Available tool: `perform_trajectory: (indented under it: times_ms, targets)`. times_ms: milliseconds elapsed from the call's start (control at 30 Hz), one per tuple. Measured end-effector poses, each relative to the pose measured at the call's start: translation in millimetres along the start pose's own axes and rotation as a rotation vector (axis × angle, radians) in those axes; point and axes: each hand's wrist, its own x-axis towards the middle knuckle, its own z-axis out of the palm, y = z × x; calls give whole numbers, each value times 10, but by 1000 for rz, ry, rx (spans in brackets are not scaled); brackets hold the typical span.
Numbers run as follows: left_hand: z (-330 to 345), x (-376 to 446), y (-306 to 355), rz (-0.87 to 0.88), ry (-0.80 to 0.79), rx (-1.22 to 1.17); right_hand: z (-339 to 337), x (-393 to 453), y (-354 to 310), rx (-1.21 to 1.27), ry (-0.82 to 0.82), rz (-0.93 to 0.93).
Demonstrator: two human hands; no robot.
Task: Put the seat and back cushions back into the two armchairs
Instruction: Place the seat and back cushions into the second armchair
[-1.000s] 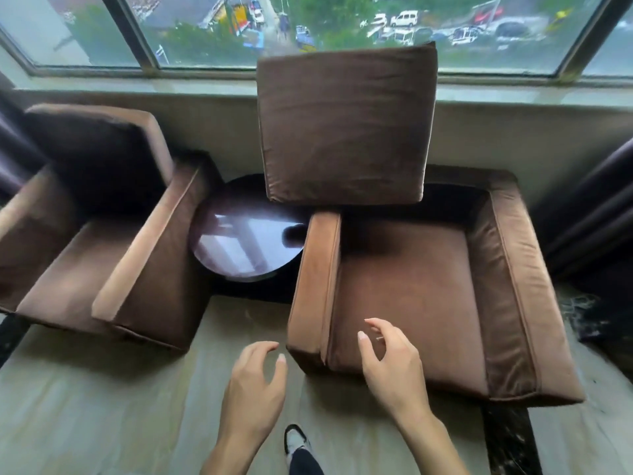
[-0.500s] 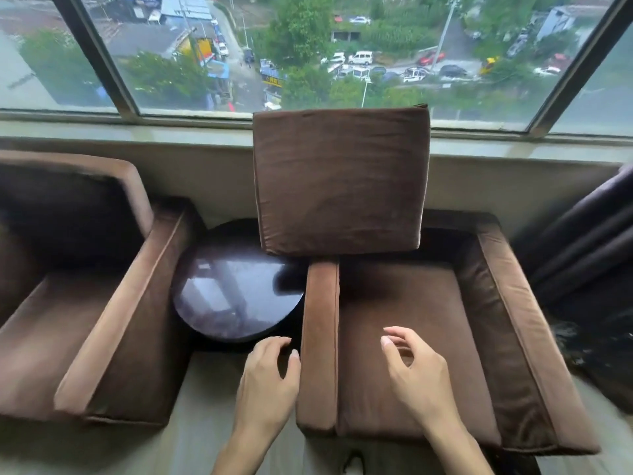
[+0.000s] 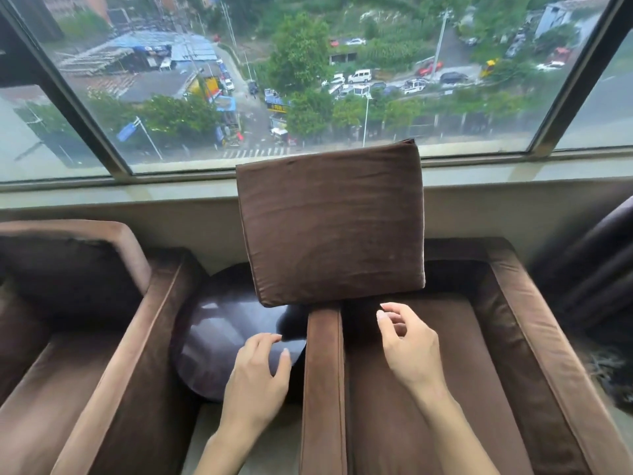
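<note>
A brown back cushion (image 3: 332, 224) stands upright against the window wall, its lower edge resting on the left armrest (image 3: 323, 378) of the right armchair (image 3: 534, 354). That chair's seat cushion (image 3: 445, 406) lies in place. My left hand (image 3: 258, 375) hovers over the round table with loosely curled fingers, holding nothing. My right hand (image 3: 409, 344) hovers over the seat just below the cushion, fingers loosely curled and empty. The left armchair (image 3: 137, 354) has a back cushion (image 3: 68, 279) and a seat cushion (image 3: 51, 399) in it.
A dark glossy round table (image 3: 222, 341) sits between the two chairs. A window sill (image 3: 171, 190) and a large window run behind them. Dark curtains (image 3: 589, 269) hang at the right, with a dark fringed thing (image 3: 609, 375) on the floor beside the chair.
The view has moved in closer and higher toward the window. Both hands have travelled forward from the chair's front edge to just below the upright cushion. The cushion has not moved.
</note>
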Motion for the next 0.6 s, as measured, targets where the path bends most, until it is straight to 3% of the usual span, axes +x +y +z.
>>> perform_trajectory:
  times_ms: [200,400,600]
  targets:
    - [63,750,-77,1,-33,43,260,559,46,-45,-3,80]
    - [65,2176,-255,74,-61,106,747,1381,-26,-142,26,152]
    - [76,4043,-431,254,14,229,1234,2643,-572,-456,19,-20]
